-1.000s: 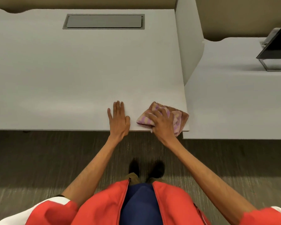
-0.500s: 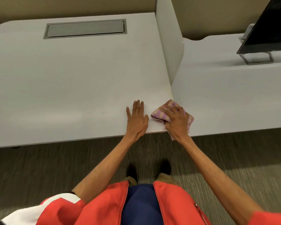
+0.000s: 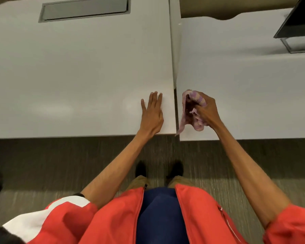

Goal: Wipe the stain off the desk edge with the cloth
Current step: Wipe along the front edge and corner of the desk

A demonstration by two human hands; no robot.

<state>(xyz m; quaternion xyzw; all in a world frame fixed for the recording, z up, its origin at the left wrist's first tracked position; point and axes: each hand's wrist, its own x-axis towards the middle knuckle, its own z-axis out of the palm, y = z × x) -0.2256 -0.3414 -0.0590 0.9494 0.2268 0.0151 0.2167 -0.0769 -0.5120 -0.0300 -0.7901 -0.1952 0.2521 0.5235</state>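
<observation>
Cloth [image 3: 192, 110]: pink and purple striped rag, bunched in the right hand, lifted off the surface just right of the gap between the two desks; one loose corner hangs down toward the front edge near the gap
Right hand [image 3: 207, 110]: clenched around the bunched cloth, fingers curled into the folds, knuckles up
Left hand [image 3: 152, 113]: flat on the desk [image 3: 77, 76], palm down, fingers extended and together, gripping nothing; it lies just beside the desk's right edge, near the front corner
Desk edge [image 3: 173, 106]: right side edge of the left desk, running along the narrow gap to the neighbouring desk [image 3: 245, 94]; no stain can be made out from this view
Handling, judged: the cloth appears light, soft and limp; it will drape and fold, not hold shape, and the trailing corner may catch in the gap
Grip point, judged: take the bunched middle, leaving a padded fold exposed to press against the edge
Risk, judged: a loose wad may slip within the fist under pressure; gather the hanging corner first
</observation>
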